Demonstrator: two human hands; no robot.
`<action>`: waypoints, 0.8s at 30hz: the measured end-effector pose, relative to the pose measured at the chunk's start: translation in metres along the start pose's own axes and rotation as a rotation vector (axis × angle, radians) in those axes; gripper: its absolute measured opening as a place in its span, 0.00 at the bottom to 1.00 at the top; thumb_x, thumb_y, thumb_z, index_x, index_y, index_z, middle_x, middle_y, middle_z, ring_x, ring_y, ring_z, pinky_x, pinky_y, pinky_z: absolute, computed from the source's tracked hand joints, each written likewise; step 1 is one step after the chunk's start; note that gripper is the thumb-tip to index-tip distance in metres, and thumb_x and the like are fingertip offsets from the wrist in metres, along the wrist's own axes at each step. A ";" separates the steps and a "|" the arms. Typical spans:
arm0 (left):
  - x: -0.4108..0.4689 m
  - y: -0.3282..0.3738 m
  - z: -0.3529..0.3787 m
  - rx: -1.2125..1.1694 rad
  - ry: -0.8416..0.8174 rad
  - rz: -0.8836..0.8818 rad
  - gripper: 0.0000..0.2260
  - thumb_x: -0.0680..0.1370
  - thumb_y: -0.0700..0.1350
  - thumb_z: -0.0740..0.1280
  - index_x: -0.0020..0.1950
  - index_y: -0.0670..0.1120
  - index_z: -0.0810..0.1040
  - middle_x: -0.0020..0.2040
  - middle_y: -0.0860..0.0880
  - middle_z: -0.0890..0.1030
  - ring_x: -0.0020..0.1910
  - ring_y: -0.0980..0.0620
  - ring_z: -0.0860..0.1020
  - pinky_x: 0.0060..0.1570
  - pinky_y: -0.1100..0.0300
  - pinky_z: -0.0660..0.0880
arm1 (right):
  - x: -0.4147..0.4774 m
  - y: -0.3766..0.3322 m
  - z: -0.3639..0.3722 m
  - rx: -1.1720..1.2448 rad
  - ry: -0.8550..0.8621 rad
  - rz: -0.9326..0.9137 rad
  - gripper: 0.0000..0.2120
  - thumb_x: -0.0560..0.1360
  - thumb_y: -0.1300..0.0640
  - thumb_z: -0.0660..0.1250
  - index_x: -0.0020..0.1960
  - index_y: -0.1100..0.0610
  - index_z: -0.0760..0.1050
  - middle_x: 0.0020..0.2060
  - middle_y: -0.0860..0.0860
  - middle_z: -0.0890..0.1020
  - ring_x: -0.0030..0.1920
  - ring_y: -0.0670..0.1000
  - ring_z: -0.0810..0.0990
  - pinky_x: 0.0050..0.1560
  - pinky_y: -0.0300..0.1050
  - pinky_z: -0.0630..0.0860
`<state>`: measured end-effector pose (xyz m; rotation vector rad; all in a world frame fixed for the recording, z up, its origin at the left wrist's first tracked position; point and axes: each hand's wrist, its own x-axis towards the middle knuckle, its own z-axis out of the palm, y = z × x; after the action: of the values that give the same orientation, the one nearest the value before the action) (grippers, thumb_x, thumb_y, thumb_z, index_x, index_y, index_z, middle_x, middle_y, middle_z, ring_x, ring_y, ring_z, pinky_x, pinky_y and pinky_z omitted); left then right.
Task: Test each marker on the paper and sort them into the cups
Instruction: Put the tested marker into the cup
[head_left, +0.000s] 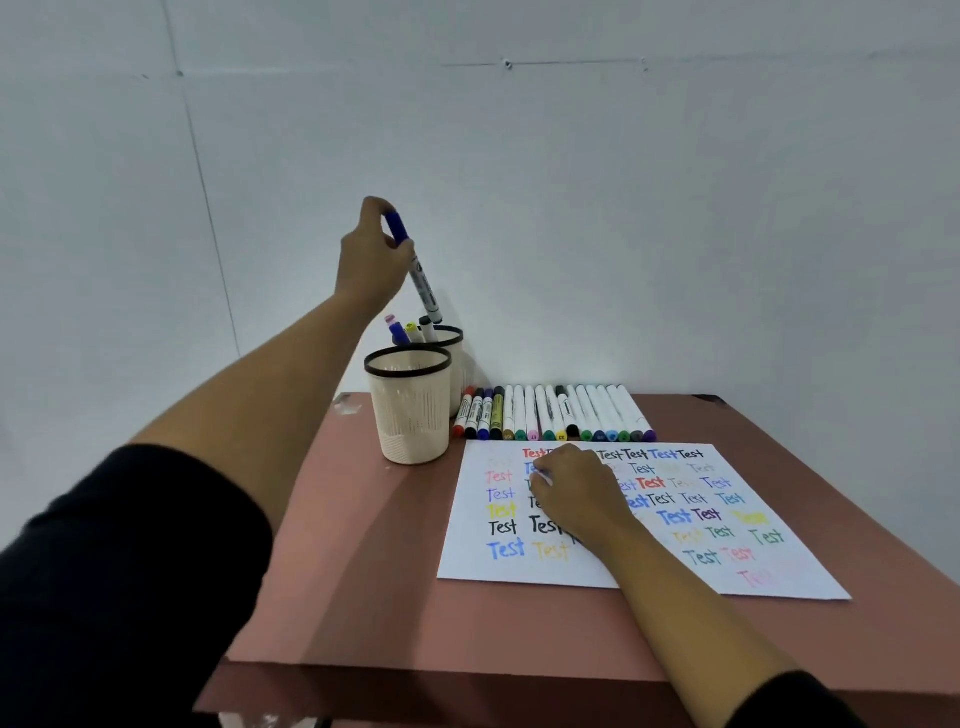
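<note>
– On the near half of the pink table (363, 597), what do you see first?

– Two dark sleeves reaching in, and past them a white sheet of paper (779, 566) lying flat, covered with the word "Test" in many colours. The right hand (576, 493) rests on its upper left part, back up, with the fingers bent down onto the sheet and close together. I cannot tell whether they pinch anything underneath.

– And to the left of the sheet?

– A cream mesh cup with a dark rim, the front cup (410, 410), stands upright just beside the paper's far left corner. From where I stand I can't see anything inside it.

– Behind the paper?

– A row of markers (550, 413) lies side by side along the sheet's far edge, coloured caps pointing toward us. At its left end it is touching or almost touching the cups.

– Further back?

– The rear cup (453, 336) stands right behind the front one, partly hidden by it. Several sorted markers (410, 330) stick up out of it: blue, yellow, pale violet and black caps.

– Where's the one being tested?

– Up in the air. The left hand (369, 260) is raised over the rear cup, thumb and fingers pinching the blue-capped marker (423, 280) near its top. It hangs tilted, blue cap uppermost, lower end just above the rear cup's rim, against the plain white wall (675, 208).
</note>
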<state>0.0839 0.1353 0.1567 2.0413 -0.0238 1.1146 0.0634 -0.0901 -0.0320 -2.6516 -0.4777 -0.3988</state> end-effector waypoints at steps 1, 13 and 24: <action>0.001 -0.003 0.004 0.000 0.007 -0.006 0.14 0.77 0.39 0.61 0.62 0.43 0.66 0.42 0.45 0.77 0.31 0.57 0.73 0.29 0.67 0.69 | 0.000 0.000 0.000 -0.004 0.002 0.000 0.15 0.79 0.53 0.59 0.58 0.59 0.79 0.57 0.54 0.78 0.59 0.55 0.75 0.57 0.48 0.73; -0.001 -0.050 0.044 0.331 -0.248 -0.067 0.11 0.78 0.41 0.60 0.58 0.42 0.76 0.55 0.43 0.80 0.51 0.44 0.77 0.48 0.56 0.73 | 0.002 0.000 0.003 -0.042 0.011 -0.031 0.17 0.80 0.52 0.57 0.64 0.55 0.76 0.61 0.52 0.76 0.62 0.53 0.73 0.61 0.46 0.70; -0.007 -0.050 0.043 0.430 -0.422 -0.038 0.14 0.80 0.41 0.54 0.50 0.37 0.77 0.51 0.39 0.79 0.55 0.40 0.74 0.51 0.55 0.69 | 0.001 0.000 0.003 -0.037 0.022 -0.025 0.16 0.79 0.52 0.57 0.62 0.55 0.77 0.60 0.52 0.77 0.61 0.53 0.73 0.60 0.47 0.70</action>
<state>0.1278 0.1394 0.1074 2.6204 0.0467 0.6847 0.0651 -0.0887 -0.0342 -2.6760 -0.5021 -0.4486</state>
